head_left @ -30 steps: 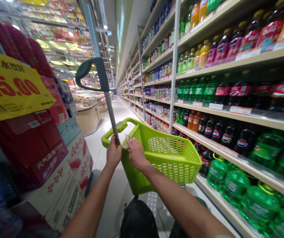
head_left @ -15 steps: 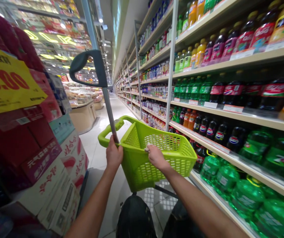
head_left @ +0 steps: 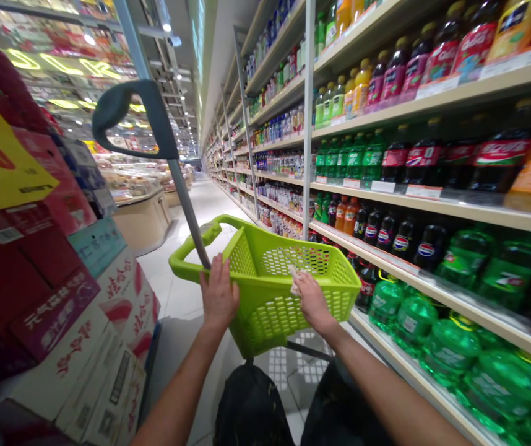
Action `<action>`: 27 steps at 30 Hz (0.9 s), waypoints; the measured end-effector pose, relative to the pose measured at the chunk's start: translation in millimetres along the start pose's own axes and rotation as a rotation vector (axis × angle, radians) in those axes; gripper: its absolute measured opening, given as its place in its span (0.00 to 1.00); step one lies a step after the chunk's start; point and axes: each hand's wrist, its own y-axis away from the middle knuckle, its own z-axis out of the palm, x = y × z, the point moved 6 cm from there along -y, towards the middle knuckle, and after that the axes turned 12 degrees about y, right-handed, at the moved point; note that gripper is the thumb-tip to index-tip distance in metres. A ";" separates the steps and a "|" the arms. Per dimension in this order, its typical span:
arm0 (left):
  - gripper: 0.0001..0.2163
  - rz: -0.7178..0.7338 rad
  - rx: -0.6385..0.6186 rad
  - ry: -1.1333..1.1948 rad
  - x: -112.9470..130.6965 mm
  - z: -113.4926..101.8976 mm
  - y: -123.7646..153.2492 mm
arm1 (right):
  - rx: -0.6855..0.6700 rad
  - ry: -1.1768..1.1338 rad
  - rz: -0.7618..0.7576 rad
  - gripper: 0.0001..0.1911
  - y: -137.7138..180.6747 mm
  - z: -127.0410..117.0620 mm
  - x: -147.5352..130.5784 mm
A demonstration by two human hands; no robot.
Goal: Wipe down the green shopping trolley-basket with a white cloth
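Note:
In front of my knees stands a lime-green shopping basket [head_left: 265,316] with perforated sides, its long grey pull handle [head_left: 186,204] raised and tilted. My left hand [head_left: 219,294] lies on the basket's near side close to the foot of the pull handle, fingers stretched out and holding nothing. My right hand [head_left: 312,300] is closed around a crumpled white tissue [head_left: 296,280] at the basket's near rim. Part of the tissue pokes out past the fingers. No goods show inside the basket.
Shelves [head_left: 432,201] of soft drink bottles run along the right, with large green bottles [head_left: 455,347] at the bottom. Stacked cartons [head_left: 103,347] and a yellow price sign [head_left: 10,161] stand close on the left. A tiled aisle [head_left: 203,195] leads ahead past a curved display counter [head_left: 140,217].
My left hand has let go of the pull handle's foot and opened onto the basket's side. My right hand has slid right along the rim with the tissue. The view has shifted slightly right.

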 end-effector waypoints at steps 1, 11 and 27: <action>0.23 0.045 -0.090 -0.026 6.7 10.8 2.5 | -0.001 0.009 0.008 0.27 1.5 0.5 1.8; 0.23 0.072 -0.239 -0.137 19.0 36.9 15.3 | -0.007 0.125 -0.039 0.30 23.9 -16.9 38.8; 0.27 0.045 -0.269 -0.198 35.0 58.8 26.7 | 0.057 0.253 0.133 0.26 49.9 -37.3 113.4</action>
